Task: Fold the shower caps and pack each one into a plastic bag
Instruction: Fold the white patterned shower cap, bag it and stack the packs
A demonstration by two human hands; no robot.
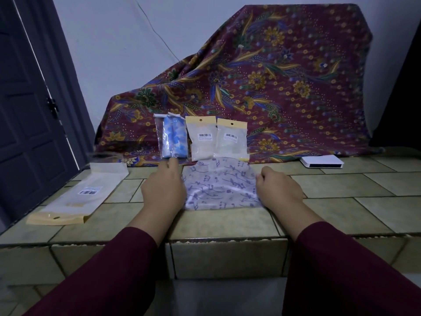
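A white shower cap point(219, 184) printed with purple music notes lies flat on the tiled counter point(227, 222). My left hand point(163, 190) rests at its left edge, one finger stretched out towards a bagged blue cap point(174, 137). At the cap's right edge sits my right hand point(279, 187), its fingers curled on that edge. An empty plastic bag point(78, 196) with a barcode label lies flat at the left. Two more packed bags point(201, 139) point(231, 139) lean upright behind the cap.
A maroon floral cloth point(273, 76) drapes over something bulky at the back of the counter. On the right of the counter lies a flat white device point(322, 161). A dark door point(29, 110) stands at the left. The counter's front edge drops off just before my forearms.
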